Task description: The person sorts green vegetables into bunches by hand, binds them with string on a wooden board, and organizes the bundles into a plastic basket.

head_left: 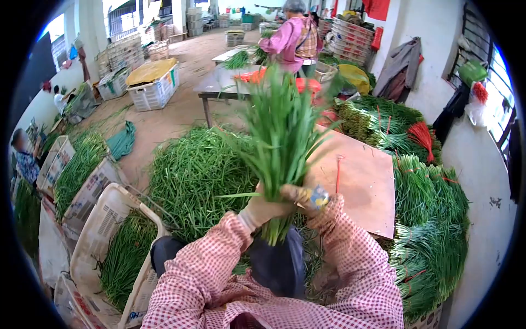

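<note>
A thick bunch of green chives stands upright in front of me, its leafy top fanned out and blurred by motion. My left hand, in a pale glove, is closed round its lower part. My right hand, in a stained glove with a blue and yellow patch, is closed on the same bunch from the other side. Cut ends stick out below both hands, above my dark trouser leg. Right of the bunch, a red tie lies on a flat pinkish board.
Tied chive bundles are stacked along the right, with red ties on top. A loose heap of greens lies on the floor at left. A white plastic basket holds more chives. Another person stands by a table.
</note>
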The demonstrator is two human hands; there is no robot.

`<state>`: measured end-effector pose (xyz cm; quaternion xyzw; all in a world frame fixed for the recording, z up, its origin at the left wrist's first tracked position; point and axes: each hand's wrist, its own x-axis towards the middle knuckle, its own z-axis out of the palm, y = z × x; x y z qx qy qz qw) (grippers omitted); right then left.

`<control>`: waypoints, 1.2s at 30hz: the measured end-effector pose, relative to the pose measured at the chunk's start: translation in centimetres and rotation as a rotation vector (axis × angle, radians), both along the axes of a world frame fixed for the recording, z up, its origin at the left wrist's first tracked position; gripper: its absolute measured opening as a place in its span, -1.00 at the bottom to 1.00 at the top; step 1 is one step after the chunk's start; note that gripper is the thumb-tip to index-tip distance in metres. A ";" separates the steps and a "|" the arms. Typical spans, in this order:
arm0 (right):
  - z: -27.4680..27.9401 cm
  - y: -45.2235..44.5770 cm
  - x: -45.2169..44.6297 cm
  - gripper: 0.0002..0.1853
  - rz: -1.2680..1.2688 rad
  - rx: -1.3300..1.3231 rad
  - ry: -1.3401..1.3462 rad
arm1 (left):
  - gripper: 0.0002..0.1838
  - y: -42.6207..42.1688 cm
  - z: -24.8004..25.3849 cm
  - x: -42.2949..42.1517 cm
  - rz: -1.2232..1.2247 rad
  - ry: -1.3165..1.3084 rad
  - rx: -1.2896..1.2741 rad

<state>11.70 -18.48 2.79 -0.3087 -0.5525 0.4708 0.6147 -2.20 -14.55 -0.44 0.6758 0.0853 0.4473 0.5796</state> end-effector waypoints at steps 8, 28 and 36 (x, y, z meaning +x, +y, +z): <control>-0.4 2.7 6.7 -0.43 -0.230 -0.203 -0.091 | -0.40 8.1 -5.2 9.9 -0.317 0.690 -0.084; -0.3 7.1 -14.1 -0.36 0.008 -0.121 -1.113 | -0.42 -1.1 -2.3 -12.3 0.000 -0.641 -1.002; -5.0 10.0 -21.7 -0.35 0.408 0.172 -1.092 | -0.33 -4.6 -5.7 -19.4 0.228 -0.807 -0.704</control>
